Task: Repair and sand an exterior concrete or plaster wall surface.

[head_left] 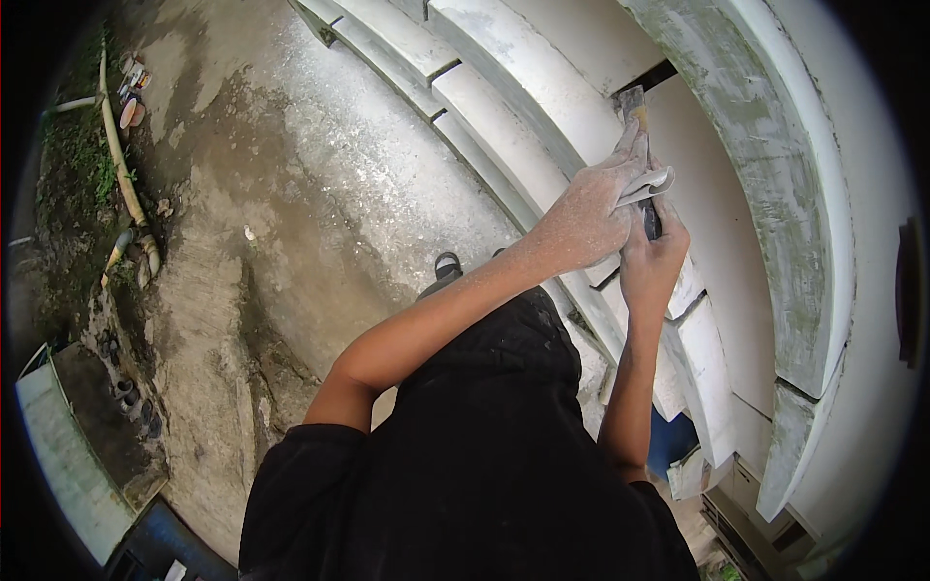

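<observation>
My left hand (581, 221), coated in pale dust, is closed on a folded grey sheet (647, 185) that looks like sandpaper. Its fingers press along a narrow, flat, scraper-like tool (633, 102) with a yellowish patch near its upper end. Close below, my right hand (651, 257) has its fingers wrapped round the tool's dark handle (652, 223). Both hands meet in front of the white stepped ledges (504, 126). The stretch of the tool between them is partly hidden by fingers and the sheet.
To the right curves a ledge (775, 184) with patchy grey-green coating. White powder covers part of the concrete ground (339, 126) beside the ledges. A long pole (118, 165) and plants lie at the far left. My shoe (447, 261) shows below the left forearm.
</observation>
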`<state>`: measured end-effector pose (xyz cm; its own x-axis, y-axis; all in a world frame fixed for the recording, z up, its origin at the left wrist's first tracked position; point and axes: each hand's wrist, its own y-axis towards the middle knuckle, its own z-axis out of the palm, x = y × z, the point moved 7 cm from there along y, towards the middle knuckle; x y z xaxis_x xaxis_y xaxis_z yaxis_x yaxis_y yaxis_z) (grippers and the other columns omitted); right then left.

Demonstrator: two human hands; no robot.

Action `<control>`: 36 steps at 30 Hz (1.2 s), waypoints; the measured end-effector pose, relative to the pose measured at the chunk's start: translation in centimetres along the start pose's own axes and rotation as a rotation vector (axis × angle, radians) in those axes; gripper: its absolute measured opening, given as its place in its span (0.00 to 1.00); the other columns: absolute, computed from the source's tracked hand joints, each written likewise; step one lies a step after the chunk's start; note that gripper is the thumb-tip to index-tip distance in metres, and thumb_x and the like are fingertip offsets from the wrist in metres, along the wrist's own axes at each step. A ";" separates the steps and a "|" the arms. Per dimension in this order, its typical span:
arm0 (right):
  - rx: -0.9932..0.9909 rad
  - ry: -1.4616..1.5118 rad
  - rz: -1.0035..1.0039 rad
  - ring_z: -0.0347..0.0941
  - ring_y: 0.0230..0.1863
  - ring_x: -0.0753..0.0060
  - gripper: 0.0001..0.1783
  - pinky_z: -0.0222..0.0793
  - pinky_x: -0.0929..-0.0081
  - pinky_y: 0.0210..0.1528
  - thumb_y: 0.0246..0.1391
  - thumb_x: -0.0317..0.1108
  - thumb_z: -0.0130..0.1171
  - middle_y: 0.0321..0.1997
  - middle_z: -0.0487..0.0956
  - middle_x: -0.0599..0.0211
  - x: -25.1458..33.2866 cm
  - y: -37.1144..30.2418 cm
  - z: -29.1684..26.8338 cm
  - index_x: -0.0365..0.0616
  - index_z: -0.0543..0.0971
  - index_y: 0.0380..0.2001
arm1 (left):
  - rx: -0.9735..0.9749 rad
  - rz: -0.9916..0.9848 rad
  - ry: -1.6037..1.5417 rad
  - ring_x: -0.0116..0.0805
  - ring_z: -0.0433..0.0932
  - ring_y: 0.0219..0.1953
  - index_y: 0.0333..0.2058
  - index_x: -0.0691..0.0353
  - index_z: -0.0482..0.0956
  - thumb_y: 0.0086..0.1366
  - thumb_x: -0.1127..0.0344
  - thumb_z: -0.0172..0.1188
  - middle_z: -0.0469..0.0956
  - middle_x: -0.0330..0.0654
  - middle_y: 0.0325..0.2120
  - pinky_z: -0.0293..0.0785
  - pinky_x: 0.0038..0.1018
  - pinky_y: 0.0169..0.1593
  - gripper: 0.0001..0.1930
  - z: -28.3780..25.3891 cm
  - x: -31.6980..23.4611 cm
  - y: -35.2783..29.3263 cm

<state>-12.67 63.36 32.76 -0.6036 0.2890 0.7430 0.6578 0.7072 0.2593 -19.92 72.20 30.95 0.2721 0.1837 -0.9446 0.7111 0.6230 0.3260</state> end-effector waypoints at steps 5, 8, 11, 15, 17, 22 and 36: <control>-0.158 -0.076 -0.065 0.80 0.40 0.55 0.16 0.70 0.65 0.49 0.53 0.25 0.60 0.41 0.83 0.45 -1.9 4.2 1.4 0.28 0.79 0.45 | 0.166 -0.191 0.180 0.66 0.74 0.44 0.37 0.75 0.74 0.54 0.78 0.48 0.74 0.67 0.40 0.70 0.47 0.48 0.12 -0.1 2.4 5.0; -0.022 -0.120 0.035 0.80 0.46 0.58 0.19 0.69 0.67 0.53 0.54 0.24 0.60 0.44 0.83 0.45 -2.6 4.2 1.1 0.27 0.78 0.49 | 0.033 -0.060 0.115 0.67 0.74 0.42 0.34 0.75 0.73 0.54 0.78 0.48 0.74 0.66 0.39 0.70 0.47 0.46 0.09 0.2 2.0 3.1; 0.004 -0.060 0.001 0.76 0.42 0.71 0.19 0.69 0.72 0.52 0.54 0.23 0.56 0.42 0.83 0.52 -1.6 1.1 0.7 0.24 0.77 0.49 | -0.016 -0.065 0.008 0.66 0.74 0.45 0.42 0.75 0.75 0.55 0.79 0.48 0.75 0.66 0.41 0.72 0.44 0.49 0.15 -0.3 1.2 1.2; -0.023 -0.008 0.014 0.77 0.44 0.70 0.21 0.69 0.71 0.52 0.54 0.22 0.56 0.44 0.83 0.52 -0.7 1.9 0.1 0.24 0.76 0.51 | -0.112 0.112 0.089 0.65 0.75 0.45 0.42 0.76 0.75 0.53 0.79 0.50 0.75 0.65 0.40 0.72 0.44 0.50 0.16 -0.4 0.3 2.1; -0.002 -0.042 0.083 0.76 0.43 0.71 0.21 0.69 0.71 0.52 0.54 0.21 0.55 0.44 0.83 0.52 -1.2 3.5 1.1 0.23 0.76 0.51 | 0.137 -0.199 0.113 0.66 0.74 0.44 0.38 0.76 0.74 0.52 0.79 0.51 0.74 0.66 0.41 0.69 0.48 0.48 0.13 -0.6 2.1 4.7; -0.029 0.064 0.034 0.79 0.42 0.69 0.19 0.70 0.71 0.52 0.54 0.20 0.56 0.41 0.83 0.44 -1.0 1.6 -0.2 0.23 0.76 0.50 | 0.040 0.013 0.158 0.64 0.72 0.41 0.40 0.75 0.71 0.53 0.79 0.48 0.73 0.64 0.38 0.69 0.45 0.48 0.14 0.9 0.8 2.3; -0.001 0.066 -0.061 0.75 0.38 0.70 0.15 0.69 0.71 0.49 0.54 0.22 0.57 0.36 0.82 0.53 -1.2 2.4 -1.7 0.26 0.79 0.45 | -0.047 0.070 0.196 0.63 0.74 0.45 0.42 0.77 0.73 0.55 0.80 0.49 0.74 0.66 0.41 0.69 0.44 0.50 0.15 1.5 -0.2 2.0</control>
<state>-9.64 63.60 33.57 -0.6117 0.2021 0.7649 0.6209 0.7218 0.3058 -17.57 72.24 31.86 0.1858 0.3693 -0.9105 0.6622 0.6376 0.3937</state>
